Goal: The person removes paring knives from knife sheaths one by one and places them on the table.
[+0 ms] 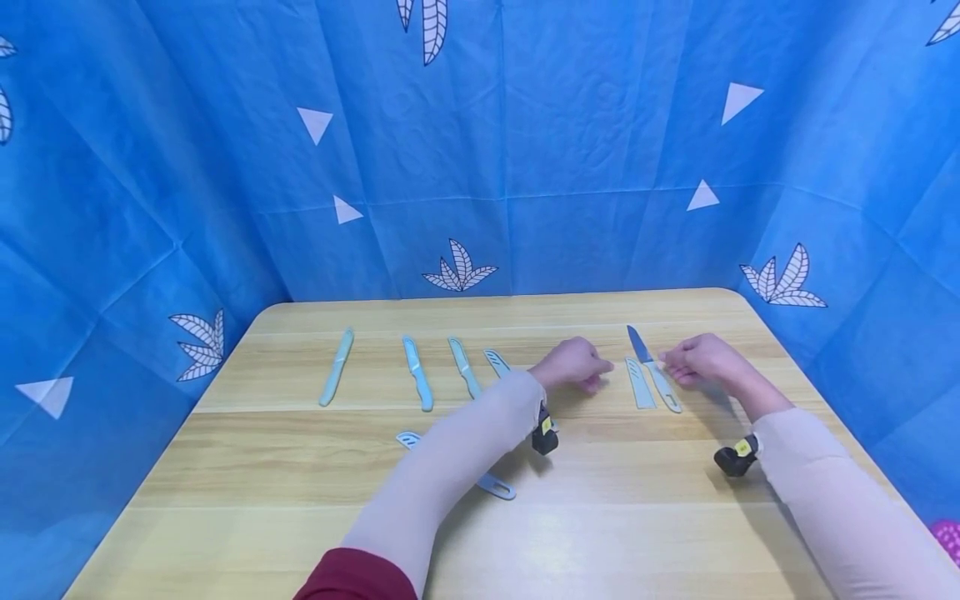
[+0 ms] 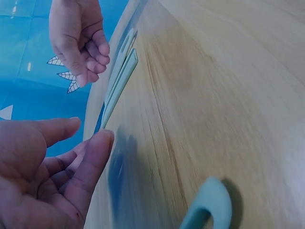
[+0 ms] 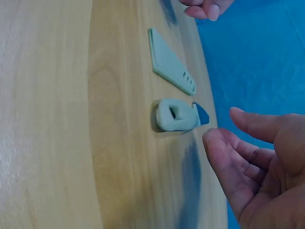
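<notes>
A small knife [image 1: 663, 387] with a pale green handle and dark blade lies on the table at the right. Just left of it is a flat pale green blade sheath [image 1: 640, 385], apart from the handle; slots show near its end in the right wrist view. My left hand [image 1: 573, 365] hovers left of the sheath, fingers loosely bent, nothing in its grasp. On the knife's other side, my right hand [image 1: 703, 360] is held just above the table, thumb and fingers apart in the right wrist view. Neither hand holds anything.
Toward the left lie green knives: one [image 1: 337, 367], a second [image 1: 418, 375] and a third [image 1: 464, 367]. My left forearm partly covers a slotted sheath [image 1: 495, 361], another sheath [image 1: 408, 438] and a handle [image 1: 498, 487]. A blue curtain [image 1: 510, 150] hangs behind the wooden table [image 1: 600, 533].
</notes>
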`<action>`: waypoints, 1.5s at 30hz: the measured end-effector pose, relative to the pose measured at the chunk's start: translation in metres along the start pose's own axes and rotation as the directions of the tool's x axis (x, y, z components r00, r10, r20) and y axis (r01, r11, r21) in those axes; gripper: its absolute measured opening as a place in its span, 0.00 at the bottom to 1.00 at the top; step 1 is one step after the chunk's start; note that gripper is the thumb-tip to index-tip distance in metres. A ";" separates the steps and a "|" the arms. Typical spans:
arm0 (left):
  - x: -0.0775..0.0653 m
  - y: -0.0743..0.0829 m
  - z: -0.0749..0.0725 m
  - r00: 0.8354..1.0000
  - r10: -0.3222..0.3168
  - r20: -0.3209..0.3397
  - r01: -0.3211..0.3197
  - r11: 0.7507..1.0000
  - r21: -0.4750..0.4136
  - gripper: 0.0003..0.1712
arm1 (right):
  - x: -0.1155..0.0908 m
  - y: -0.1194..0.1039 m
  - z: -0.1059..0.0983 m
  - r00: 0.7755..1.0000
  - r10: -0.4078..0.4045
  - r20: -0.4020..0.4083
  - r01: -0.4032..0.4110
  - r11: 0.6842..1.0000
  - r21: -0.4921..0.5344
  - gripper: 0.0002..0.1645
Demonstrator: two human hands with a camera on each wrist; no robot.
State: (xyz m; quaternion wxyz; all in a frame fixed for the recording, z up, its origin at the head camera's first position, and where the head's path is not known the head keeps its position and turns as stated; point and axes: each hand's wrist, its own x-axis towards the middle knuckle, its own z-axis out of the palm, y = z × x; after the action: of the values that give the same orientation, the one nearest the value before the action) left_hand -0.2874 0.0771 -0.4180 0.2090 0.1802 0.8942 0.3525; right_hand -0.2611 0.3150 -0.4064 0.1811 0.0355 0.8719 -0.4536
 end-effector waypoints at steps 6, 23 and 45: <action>-0.002 -0.004 -0.007 0.998 -0.002 0.056 0.011 0.988 -0.156 0.19 | -0.004 -0.006 -0.001 0.998 -0.019 0.054 0.018 0.999 0.027 0.29; -0.018 -0.019 -0.031 0.976 0.046 0.215 0.025 0.948 -0.318 0.27 | -0.006 -0.020 0.013 0.987 -0.032 0.157 0.001 0.980 0.197 0.32; -0.049 -0.052 -0.077 0.957 0.201 0.208 -0.156 0.964 -0.214 0.26 | -0.020 -0.052 0.054 0.969 -0.177 0.171 0.153 0.978 0.142 0.29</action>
State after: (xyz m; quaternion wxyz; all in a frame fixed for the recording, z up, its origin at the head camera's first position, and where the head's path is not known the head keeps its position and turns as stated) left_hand -0.2936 -0.0241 -0.3917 0.2941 0.2784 0.8052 0.4331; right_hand -0.2387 0.2436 -0.3872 0.2191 -0.0675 0.8207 -0.5233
